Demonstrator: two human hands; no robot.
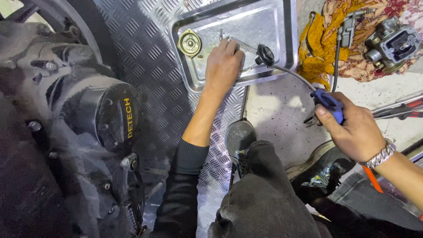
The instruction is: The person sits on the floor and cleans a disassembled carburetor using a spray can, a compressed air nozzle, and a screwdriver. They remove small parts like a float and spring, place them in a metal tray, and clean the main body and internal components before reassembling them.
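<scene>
Blue-handled tool (329, 105) in right hand (352, 130); left hand (222, 66) perhaps on tray (282, 26).

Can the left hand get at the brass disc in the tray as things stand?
Probably yes: the left hand is already inside the metal tray, and the brass disc lies uncovered just beside it.

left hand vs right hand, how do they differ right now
The left hand reaches into the metal tray, bare-wristed below a dark sleeve; the right hand is over the concrete floor, wearing a metal watch and gripping a blue-handled tool. Both are bare.
</scene>
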